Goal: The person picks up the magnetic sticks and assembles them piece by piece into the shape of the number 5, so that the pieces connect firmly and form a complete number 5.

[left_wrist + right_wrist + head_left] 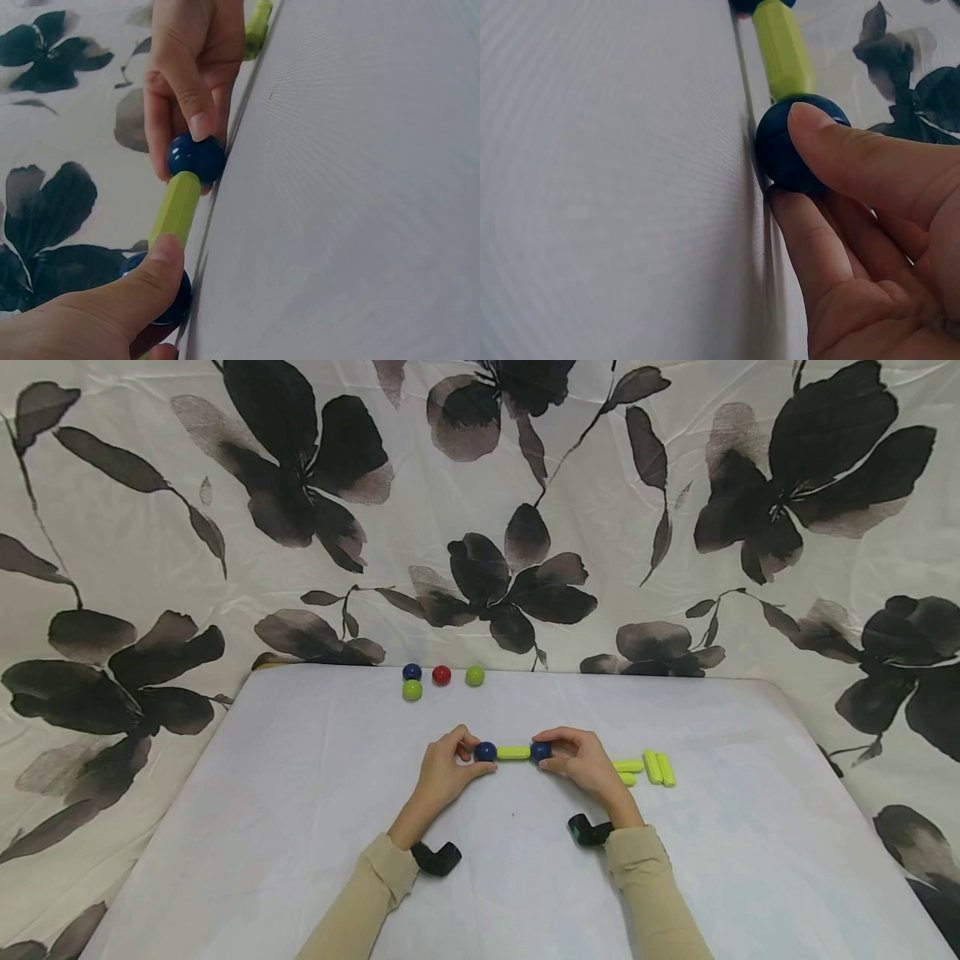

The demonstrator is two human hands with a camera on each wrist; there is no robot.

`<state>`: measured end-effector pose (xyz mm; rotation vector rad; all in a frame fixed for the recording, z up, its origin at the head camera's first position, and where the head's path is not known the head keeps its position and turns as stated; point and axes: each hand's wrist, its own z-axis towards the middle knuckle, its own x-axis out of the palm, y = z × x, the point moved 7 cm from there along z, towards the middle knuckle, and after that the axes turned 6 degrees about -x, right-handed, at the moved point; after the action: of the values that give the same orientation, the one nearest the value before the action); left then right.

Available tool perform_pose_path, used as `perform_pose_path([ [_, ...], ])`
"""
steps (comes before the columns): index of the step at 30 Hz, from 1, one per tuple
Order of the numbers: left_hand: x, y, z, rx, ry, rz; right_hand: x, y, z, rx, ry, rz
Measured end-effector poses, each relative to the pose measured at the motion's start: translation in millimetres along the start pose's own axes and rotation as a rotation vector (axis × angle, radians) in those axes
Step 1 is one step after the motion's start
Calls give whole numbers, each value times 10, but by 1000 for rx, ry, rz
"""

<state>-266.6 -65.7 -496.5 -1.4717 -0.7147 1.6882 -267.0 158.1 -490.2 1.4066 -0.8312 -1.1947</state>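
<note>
A lime-green stick (513, 752) with flat facets joins two dark blue balls, one at each end, in a short bar. My left hand (444, 768) pinches the left blue ball (486, 752) between thumb and fingers. At the other end my right hand (585, 763) grips the right blue ball (539, 752), its thumb (832, 135) lying across the ball in the right wrist view. Seen from the left wrist, the green stick (175, 206) runs between both hands. Part of the left ball hides behind the left thumb (154, 281).
Behind the hands, at the table's far edge, sit a blue ball (412, 672), a red ball (442, 675) and two green balls (475, 675). Several lime-green sticks (660, 768) lie right of my right hand, some partly covered by it. White cloth covers the table (300, 827); floral fabric hangs behind.
</note>
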Motion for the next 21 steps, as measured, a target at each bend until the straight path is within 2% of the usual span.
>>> perform_pose_path([
  [21, 0, -6, 8, -16, -19, 0, -5, 15, 6, -15, -21, 12],
])
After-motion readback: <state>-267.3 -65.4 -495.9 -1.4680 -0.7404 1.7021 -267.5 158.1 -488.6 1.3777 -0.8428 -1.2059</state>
